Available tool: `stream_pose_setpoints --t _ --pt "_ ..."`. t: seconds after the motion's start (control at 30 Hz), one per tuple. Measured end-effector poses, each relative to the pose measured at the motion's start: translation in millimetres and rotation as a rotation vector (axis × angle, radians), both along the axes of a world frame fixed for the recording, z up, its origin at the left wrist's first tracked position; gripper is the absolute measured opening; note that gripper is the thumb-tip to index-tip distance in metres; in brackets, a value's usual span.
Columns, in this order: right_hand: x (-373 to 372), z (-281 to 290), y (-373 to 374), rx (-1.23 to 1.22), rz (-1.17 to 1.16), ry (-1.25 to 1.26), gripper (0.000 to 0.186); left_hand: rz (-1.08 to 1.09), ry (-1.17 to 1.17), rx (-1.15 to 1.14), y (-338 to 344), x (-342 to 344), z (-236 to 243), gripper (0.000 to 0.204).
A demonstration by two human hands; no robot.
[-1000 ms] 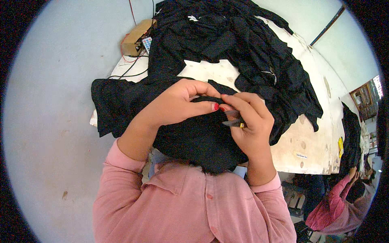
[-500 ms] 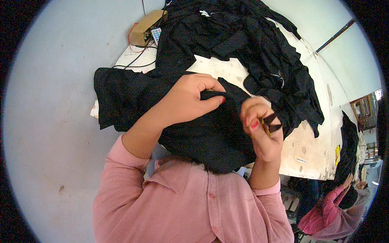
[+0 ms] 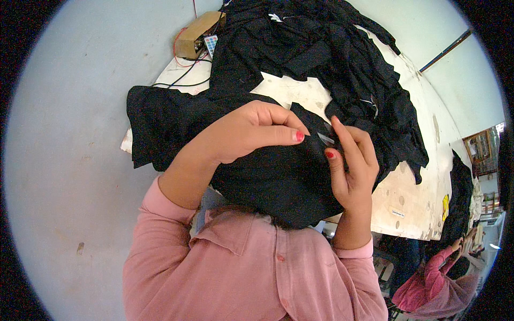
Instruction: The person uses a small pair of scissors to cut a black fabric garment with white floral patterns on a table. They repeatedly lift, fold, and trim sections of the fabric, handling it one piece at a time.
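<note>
My left hand (image 3: 246, 131) is closed, thumb and curled fingers pinching black fabric (image 3: 257, 182) that lies bunched before my body and across the table edge. Just to its right, my right hand (image 3: 350, 160) holds small thread snips (image 3: 325, 139), their metal blade showing between the index finger and thumb and pointing toward the left fingertips. The snips' handle is mostly hidden by the fingers. More black cloth (image 3: 310, 43) lies piled around the back and right of the pale tabletop (image 3: 393, 203).
At the back left are a brown box (image 3: 190, 35), a white remote (image 3: 210, 45) and loose cables. A pale wall (image 3: 80, 134) borders the left. At the far right, a co-worker in pink (image 3: 428, 281) sits near more black cloth (image 3: 458, 198) and a yellow item (image 3: 445, 206).
My right hand has moved right from beside my left fingertips, and the snips have turned from a closer grip so the blade now points up-left. My left hand still pinches the cloth.
</note>
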State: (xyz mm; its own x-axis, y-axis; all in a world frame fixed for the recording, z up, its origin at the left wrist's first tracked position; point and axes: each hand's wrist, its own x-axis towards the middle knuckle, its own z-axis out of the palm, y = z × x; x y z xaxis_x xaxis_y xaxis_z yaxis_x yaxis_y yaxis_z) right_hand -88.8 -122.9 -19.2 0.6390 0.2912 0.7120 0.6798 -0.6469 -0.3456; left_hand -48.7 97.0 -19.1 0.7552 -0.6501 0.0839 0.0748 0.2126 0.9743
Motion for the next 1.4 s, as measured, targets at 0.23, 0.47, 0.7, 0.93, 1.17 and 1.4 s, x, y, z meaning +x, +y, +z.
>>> stream_pose_setpoints --t 0.23,0.47,0.7,0.93,1.17,1.4 --pt "1 2 -4 -0.157 -0.025 -0.288 0.039 0.043 -0.047 0.006 -6 1 -2 0.02" --pt "0 5 -4 -0.231 -0.015 -0.335 0.04 0.044 -0.041 0.029 -8 -1 -1 0.019" --pt "-3 9 -1 -0.316 -0.069 -0.426 0.037 0.074 -0.008 0.025 -8 -4 1 0.02" --pt "-7 12 -1 -0.378 -0.085 -0.477 0.036 0.054 0.043 0.0 -8 -4 -2 0.021" --pt "4 -1 -5 -0.124 0.02 -0.35 0.038 0.04 0.05 0.006 -10 -5 -1 0.022" --pt "-1 2 -10 -0.154 0.024 -0.292 0.037 0.055 0.042 0.035 -11 -6 4 0.022"
